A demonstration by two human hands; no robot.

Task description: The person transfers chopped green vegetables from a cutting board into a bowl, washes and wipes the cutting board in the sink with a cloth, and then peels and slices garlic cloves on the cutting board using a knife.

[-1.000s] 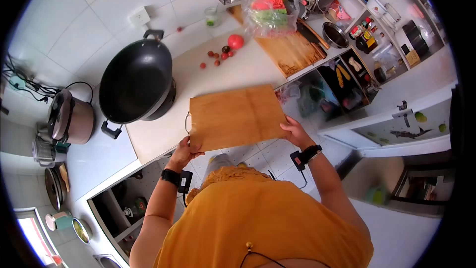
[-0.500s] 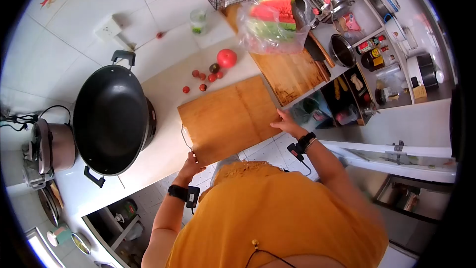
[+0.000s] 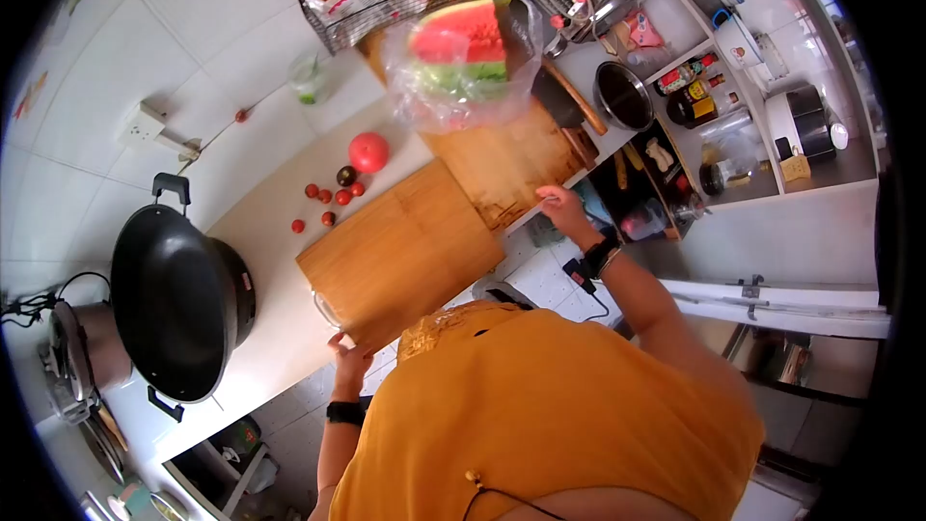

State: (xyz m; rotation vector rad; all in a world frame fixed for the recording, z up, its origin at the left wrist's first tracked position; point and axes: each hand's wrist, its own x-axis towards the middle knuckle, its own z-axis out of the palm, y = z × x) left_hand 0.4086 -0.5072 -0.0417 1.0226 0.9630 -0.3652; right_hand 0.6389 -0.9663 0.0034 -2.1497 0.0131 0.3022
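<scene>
A wooden cutting board (image 3: 400,251) with a metal handle (image 3: 322,309) lies on the counter before me. At its near left corner is my left hand (image 3: 351,363), fingers closed on the edge beside the handle. My right hand (image 3: 569,212) is off this board, fingers apart, beside the front edge of a second, stained cutting board (image 3: 506,159); I cannot tell whether it touches that edge. A cut watermelon piece (image 3: 463,43) in a clear plastic bag rests on the second board. Behind the first board are a large tomato (image 3: 368,151) and several cherry tomatoes (image 3: 342,197).
A big black wok (image 3: 174,299) stands on the left, near a cooker (image 3: 92,342). At the back are a wire basket (image 3: 362,14) and a glass (image 3: 309,82). A knife (image 3: 574,96) and a metal bowl (image 3: 623,96) sit to the right, by shelves with bottles (image 3: 696,101).
My right hand has let go of the near board's right edge and moved toward the second board. My left hand stays at the corner. The whole view has shifted.
</scene>
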